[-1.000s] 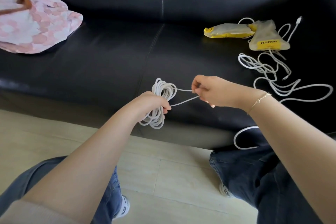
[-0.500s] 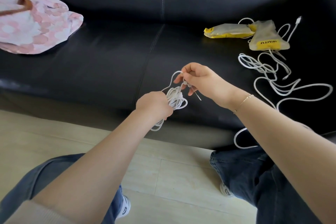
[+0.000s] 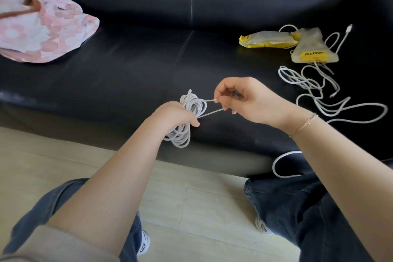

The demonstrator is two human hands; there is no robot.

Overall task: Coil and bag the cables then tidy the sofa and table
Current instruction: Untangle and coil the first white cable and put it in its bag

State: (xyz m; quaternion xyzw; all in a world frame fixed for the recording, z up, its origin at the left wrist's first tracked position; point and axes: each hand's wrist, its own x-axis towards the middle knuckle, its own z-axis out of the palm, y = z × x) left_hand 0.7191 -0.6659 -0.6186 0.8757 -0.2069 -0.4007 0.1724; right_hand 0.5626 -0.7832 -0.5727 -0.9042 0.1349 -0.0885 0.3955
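Over the sofa [image 3: 127, 66], left hand [image 3: 172, 114] gripping coiled cable [image 3: 192, 105], right hand [image 3: 244, 100] pinching its end

Cables [image 3: 314, 91], bags [image 3: 268, 39] on sofa [image 3: 131, 66]

On the sofa [image 3: 127, 66] a cushion [image 3: 42, 34] lies far left; two bags [image 3: 268, 39] lie far right, loose cables [image 3: 319, 95] before them, perhaps partly under one. The coil [image 3: 191, 108] is between the hands, before the seat.
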